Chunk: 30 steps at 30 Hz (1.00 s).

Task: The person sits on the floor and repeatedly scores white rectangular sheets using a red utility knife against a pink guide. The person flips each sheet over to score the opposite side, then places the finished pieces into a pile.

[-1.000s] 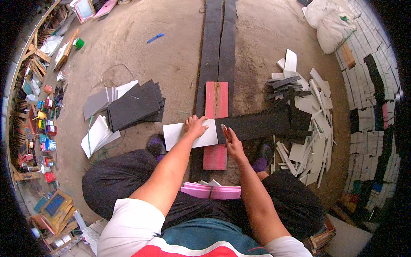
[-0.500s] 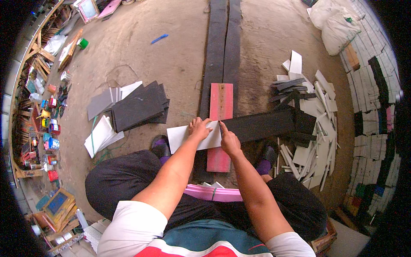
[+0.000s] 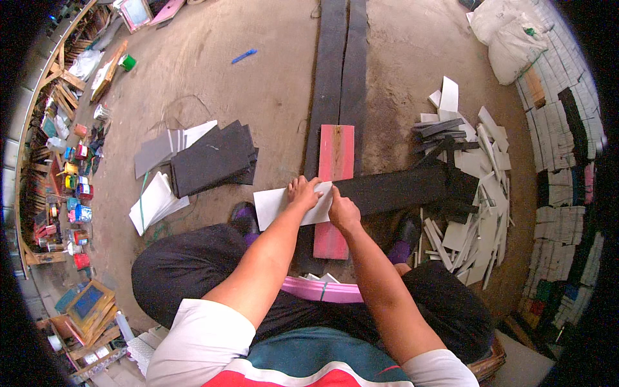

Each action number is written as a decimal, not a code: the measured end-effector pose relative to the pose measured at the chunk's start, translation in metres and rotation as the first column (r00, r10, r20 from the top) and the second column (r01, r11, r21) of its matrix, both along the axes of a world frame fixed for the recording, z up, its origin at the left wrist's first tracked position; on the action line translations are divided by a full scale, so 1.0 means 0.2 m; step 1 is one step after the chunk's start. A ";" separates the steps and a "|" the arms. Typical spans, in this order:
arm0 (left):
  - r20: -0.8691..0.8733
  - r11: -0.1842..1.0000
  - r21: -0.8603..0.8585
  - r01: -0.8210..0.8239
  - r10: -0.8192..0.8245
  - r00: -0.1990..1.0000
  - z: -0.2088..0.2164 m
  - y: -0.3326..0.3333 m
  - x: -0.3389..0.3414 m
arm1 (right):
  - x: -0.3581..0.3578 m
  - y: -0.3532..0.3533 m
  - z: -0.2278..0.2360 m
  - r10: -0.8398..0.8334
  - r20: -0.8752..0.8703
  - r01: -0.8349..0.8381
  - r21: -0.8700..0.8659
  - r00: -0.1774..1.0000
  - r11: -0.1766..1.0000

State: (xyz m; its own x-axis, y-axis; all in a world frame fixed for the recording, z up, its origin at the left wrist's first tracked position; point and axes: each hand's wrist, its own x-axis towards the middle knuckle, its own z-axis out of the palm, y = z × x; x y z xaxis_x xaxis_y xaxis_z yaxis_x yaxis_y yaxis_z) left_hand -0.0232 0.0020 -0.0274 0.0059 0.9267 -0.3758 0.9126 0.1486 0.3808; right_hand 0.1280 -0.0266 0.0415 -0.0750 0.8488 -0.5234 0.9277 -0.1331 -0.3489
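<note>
My left hand [image 3: 302,195] lies with fingers spread on a white rectangular sheet [image 3: 267,205], pressing it down. The sheet rests across a pink-red board [image 3: 334,240] that has a brown streak. My right hand [image 3: 344,211] is closed at the sheet's right edge, its index fingertip close to the upper corner. Whatever it may hold is too small to make out. A long black sheet [image 3: 400,187] extends right from beside that hand. Both forearms reach in from below, between my bent knees.
Black sheets [image 3: 213,158] and white sheets [image 3: 155,203] lie in piles at left. White and black offcuts [image 3: 483,187] heap at right. Long dark strips [image 3: 325,64] run away ahead. A blue pen-like tool [image 3: 244,56] lies on the floor. Pink sheets [image 3: 329,290] sit before my lap.
The view has shifted slightly, moving the scene a little to the right. My left hand stays on the white sheet; my right hand has moved very slightly at its edge.
</note>
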 end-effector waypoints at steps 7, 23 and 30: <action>-0.049 1.000 -0.008 -0.001 0.001 0.999 -0.03 0.00 0.00 | 0.06 -0.17 0.01 0.038 -0.007 -0.038 0.035 0.999 0.999; 0.040 0.997 -0.048 0.053 -0.051 0.998 -0.04 0.00 -0.08 | 0.30 -0.49 0.00 -0.249 -0.090 0.257 0.084 0.964 0.963; 0.206 0.995 0.047 0.087 -0.095 0.974 0.11 0.02 -0.09 | 0.54 -0.29 -0.43 -0.411 -0.592 0.544 0.055 0.693 0.837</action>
State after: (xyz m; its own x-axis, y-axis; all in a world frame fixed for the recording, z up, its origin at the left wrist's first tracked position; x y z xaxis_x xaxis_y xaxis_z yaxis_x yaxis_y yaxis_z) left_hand -0.0411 0.0056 -0.0052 0.1651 0.9319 -0.3230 0.8220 0.0510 0.5672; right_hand 0.2362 -0.0852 -0.0445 0.1617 0.9301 -0.3299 0.4051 -0.3674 -0.8372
